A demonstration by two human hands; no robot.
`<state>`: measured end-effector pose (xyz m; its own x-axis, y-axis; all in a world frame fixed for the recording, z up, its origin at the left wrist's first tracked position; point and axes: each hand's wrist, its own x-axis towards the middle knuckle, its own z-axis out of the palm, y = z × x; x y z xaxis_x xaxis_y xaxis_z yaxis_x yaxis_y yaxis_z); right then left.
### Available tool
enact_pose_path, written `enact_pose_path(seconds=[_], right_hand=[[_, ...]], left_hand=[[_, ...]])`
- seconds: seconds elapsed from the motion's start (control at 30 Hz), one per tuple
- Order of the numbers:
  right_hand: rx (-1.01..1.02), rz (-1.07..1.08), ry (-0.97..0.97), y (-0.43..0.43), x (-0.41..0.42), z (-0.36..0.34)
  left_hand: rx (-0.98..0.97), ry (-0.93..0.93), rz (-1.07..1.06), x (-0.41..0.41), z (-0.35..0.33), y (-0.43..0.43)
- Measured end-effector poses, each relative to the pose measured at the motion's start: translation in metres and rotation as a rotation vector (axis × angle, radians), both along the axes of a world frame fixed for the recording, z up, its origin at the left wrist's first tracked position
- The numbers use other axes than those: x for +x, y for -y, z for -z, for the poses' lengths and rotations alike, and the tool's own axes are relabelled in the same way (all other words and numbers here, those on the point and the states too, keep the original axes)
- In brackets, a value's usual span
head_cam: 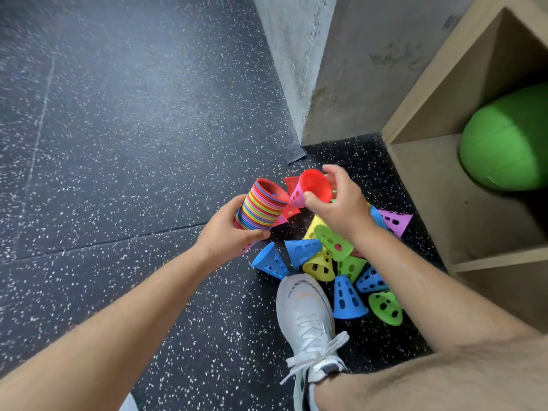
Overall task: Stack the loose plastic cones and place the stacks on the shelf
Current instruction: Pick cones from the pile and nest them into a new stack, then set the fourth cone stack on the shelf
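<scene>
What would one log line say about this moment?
left hand: holds cone stack | right hand: holds red cone near stack | loose cones: floor pile | shelf: green ball

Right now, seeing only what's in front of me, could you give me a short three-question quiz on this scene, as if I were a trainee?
1. True or false: the left hand holds the stack of cones while the right hand grips a red cone.
2. What sits inside the shelf? A) a green ball B) a blue box C) a second stack
3. Fill in: the loose cones lie on the ___, beside a white shoe.

Key: 1 true; 2 A; 3 floor.
</scene>
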<state>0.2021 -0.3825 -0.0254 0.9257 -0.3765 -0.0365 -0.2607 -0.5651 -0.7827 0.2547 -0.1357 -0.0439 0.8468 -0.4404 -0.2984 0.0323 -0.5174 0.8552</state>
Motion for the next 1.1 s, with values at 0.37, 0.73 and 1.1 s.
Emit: enact_pose_path(seconds=[0.37, 0.73, 1.1], right_hand=[[0.205, -0.267, -0.138, -0.020, 0.032, -0.057], [0.290, -0.239, 0.173, 0.030, 0.046, -0.219], [-0.599, -0.166, 0.420, 0.085, -0.058, -0.423]], left_hand=[[-0.122, 0.031, 0.038, 0.012, -0.030, 0.014], [-0.410, 0.147, 0.098, 0.053, -0.181, 0.072], [-0.783, 0.340, 0.137, 0.020, -0.406, 0.149]])
